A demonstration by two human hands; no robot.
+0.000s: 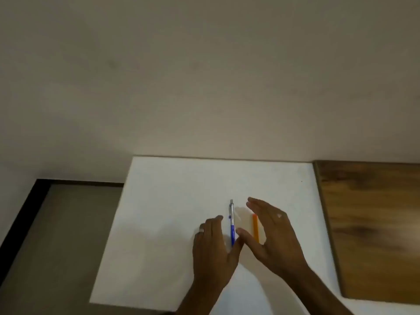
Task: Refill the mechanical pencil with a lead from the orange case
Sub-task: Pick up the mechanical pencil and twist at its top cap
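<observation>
A mechanical pencil (231, 221) with a silver upper half and a blue lower half lies on the white table (163, 223), pointing away from me. To its right, a thin orange lead case (255, 227) lies parallel to it. My left hand (213, 248), a ring on one finger, hovers just left of the pencil with fingers apart. My right hand (270, 233) is open above the orange case, thumb near the pencil's blue end, partly covering the case. Neither hand holds anything.
A wooden board (372, 228) lies along the table's right side. The table's left edge drops to a grey floor (61, 235) with a black skirting. A plain beige wall stands behind the table.
</observation>
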